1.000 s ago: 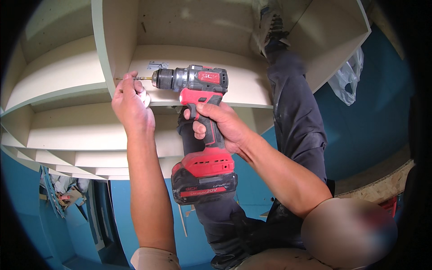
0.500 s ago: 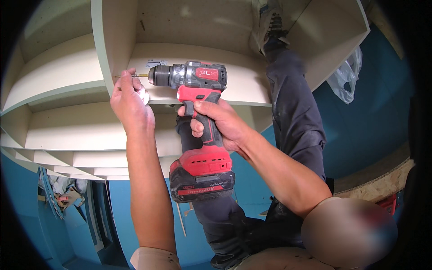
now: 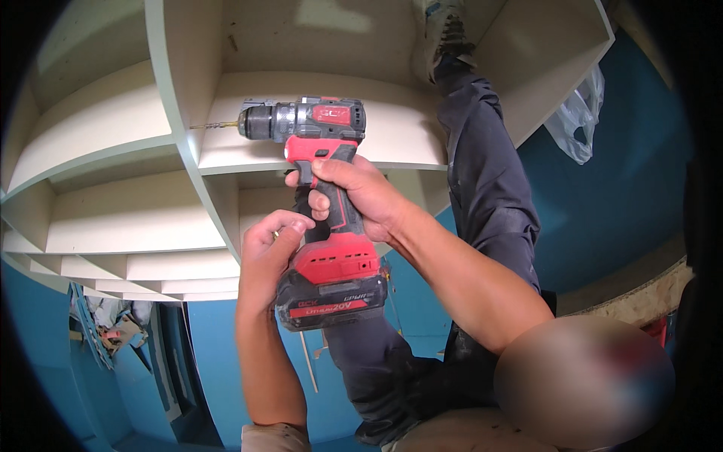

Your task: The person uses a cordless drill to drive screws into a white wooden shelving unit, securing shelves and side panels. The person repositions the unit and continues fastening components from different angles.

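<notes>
My right hand (image 3: 369, 197) is wrapped round the handle of a red and black cordless drill (image 3: 331, 143), with a finger by its trigger. The drill lies across the view, its chuck toward the left. A thin drill bit (image 3: 217, 125) sticks out of the chuck, and its tip is at the pale upright panel (image 3: 172, 90); I cannot tell whether it is in the board. My left hand (image 3: 269, 245) is below the chuck, beside the drill's handle and above its battery (image 3: 331, 303). Its thumb and fingers are pinched together, and what they hold, if anything, is too small to name.
Pale shelving (image 3: 128, 218) with several compartments spreads across the left and top. My leg (image 3: 489, 166) in dark trousers stretches up to a shoe (image 3: 446, 34) on a board. A clear plastic bag (image 3: 578, 120) hangs at the right; scraps (image 3: 113, 328) lie at lower left.
My left hand has left the drill bit and come down and right, beside the drill's handle. The drill has shifted slightly left in view, still in my right hand.
</notes>
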Demonstrator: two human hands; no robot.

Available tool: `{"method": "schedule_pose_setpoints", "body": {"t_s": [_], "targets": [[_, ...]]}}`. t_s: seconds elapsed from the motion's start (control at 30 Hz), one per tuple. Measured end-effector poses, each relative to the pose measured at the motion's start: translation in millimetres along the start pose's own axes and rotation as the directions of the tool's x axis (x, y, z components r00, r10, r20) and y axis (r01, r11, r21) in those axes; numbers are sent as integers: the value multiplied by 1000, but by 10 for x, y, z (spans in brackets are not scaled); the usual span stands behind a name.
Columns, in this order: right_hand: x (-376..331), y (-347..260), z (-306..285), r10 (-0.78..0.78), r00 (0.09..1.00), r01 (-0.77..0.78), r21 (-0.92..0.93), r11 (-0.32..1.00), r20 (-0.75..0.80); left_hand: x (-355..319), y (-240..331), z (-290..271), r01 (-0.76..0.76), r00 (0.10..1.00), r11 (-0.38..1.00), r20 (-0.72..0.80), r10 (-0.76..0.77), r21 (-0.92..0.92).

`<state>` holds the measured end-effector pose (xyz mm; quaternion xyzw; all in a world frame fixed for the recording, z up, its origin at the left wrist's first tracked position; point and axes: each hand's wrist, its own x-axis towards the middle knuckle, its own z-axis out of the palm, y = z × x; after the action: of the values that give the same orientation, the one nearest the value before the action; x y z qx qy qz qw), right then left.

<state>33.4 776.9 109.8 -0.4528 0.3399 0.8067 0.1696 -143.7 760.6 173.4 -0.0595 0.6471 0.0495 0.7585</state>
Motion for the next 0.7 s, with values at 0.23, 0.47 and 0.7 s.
{"method": "schedule_pose_setpoints", "body": {"t_s": [0.23, 0.47, 0.7], "targets": [[42, 41, -47, -36, 999, 36, 11, 999, 34, -6, -59, 4, -26, 1000, 999, 12, 26, -33], [46, 77, -5, -21, 1000, 21, 45, 999, -5, -37, -24, -37, -34, 999, 999, 5, 34, -30], [37, 74, 145, -38, 997, 38, -12, 999, -64, -58, -5, -94, -10, 1000, 998, -7, 10, -64]]}}
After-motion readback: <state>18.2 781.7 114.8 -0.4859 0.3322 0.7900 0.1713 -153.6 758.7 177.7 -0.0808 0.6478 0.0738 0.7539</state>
